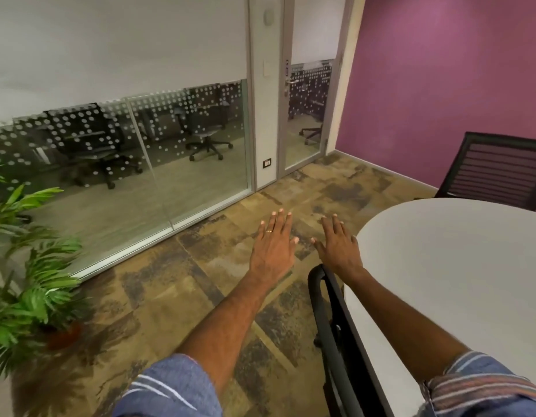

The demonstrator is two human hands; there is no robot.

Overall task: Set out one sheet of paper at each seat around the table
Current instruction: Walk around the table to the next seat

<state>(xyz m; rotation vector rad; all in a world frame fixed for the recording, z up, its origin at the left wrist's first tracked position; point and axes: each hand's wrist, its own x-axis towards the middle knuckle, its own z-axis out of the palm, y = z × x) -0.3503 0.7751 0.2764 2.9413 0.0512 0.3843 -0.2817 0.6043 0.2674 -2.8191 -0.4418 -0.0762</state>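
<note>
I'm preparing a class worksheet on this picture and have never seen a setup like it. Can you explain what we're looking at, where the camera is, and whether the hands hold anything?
There is no machine here. A person wears a wide-angle camera on the head, looking forward and down, and this single picture comes from it. The left hand and right hand reach out with straight fingers and hold nothing. Beside them is a round white table with a dark chair pushed up to it. No paper is in view.
</note>
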